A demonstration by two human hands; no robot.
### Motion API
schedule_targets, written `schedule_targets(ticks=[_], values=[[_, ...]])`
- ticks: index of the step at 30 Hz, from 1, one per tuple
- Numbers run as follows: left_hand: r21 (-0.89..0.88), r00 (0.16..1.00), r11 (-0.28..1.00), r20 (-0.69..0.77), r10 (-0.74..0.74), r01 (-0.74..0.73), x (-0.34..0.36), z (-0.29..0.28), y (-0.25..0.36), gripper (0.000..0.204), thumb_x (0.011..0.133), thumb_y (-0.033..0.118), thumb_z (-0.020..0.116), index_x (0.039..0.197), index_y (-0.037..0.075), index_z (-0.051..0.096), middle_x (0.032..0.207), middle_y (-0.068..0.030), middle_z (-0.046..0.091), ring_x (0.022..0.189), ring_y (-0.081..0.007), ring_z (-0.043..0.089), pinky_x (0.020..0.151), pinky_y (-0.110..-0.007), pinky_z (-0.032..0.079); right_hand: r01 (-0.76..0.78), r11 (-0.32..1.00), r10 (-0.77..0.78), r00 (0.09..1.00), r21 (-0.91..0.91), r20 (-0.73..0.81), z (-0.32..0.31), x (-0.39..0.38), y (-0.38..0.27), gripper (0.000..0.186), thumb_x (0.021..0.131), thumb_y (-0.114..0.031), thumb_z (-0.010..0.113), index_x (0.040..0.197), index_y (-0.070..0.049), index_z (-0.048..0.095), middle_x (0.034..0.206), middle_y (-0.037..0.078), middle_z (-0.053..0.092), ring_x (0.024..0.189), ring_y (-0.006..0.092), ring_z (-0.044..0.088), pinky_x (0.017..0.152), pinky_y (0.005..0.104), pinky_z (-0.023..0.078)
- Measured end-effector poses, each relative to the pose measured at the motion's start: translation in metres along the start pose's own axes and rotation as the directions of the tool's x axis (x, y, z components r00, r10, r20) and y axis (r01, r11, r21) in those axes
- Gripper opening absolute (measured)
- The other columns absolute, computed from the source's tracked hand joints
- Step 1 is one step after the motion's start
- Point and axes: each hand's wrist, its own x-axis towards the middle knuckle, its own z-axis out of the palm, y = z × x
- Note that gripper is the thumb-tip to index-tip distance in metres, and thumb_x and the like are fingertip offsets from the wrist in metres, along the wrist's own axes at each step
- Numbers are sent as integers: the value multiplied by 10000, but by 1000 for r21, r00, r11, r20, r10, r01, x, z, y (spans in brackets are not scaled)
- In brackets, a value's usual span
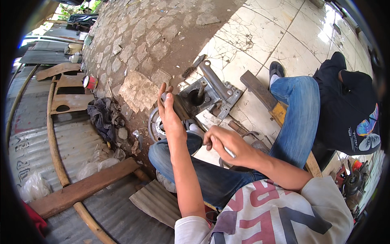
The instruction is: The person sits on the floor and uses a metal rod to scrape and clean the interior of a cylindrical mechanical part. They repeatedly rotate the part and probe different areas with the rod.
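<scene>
- Pinching a rod (231,153) in the right hand (229,145), with grip curled tight around it
- Got the left hand (172,118) up against the left end of the metal part (215,87), with fingers stretched out; can't tell if actually clasping it
- Got that metal part on the tile floor (260,53), just beyond both hands
- Probably mid-step, working the rod on it; can't tell if touching
- Likely calls for careful aim next, plus a steady left hand

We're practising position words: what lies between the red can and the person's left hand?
In the head view, a ragged tan sheet lies on the stony ground between the red can and the left hand.
</scene>
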Motion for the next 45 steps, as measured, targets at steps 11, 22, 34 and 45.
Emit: schedule_targets(ticks=[11,22,34,45], values=[[-51,998,997,24,-50,51,-1,4,5,533,981,321,508,1468,128,406,1391,-186,492,1256,-263,476,1039,-386,401,141,925,-113,989,-352,99,-4,15,13,69,921,-61,535,964,-8,521,880,156,588,759,350,639,646,437,520],[-107,996,991,26,-83,86,3,-4,5,564,974,326,520,1478,113,382,1406,-187,477,1254,-274,475,1037,-392,407,79,986,-70,995,-145,71,-6,-3,14,80,962,-78,489,972,-4,519,857,137,551,733,307,609,668,410,483],[-71,998,997,48,-35,39,0,1,4,523,999,312,497,1461,85,402,1406,-184,486,1281,-260,472,1050,-367,404,31,985,-15,995,-171,94,-21,-27,26,203,982,-110,391,910,-9,551,792,119,593,682,238,582,660,371,470],[-234,997,970,43,-58,66,-6,3,-3,386,984,339,537,1218,34,568,1185,-90,608,1022,-175,585,840,-320,525,133,969,-157,982,-207,-103,-14,-13,32,171,933,-72,447,836,-16,576,746,103,551,611,218,561,585,349,461]])
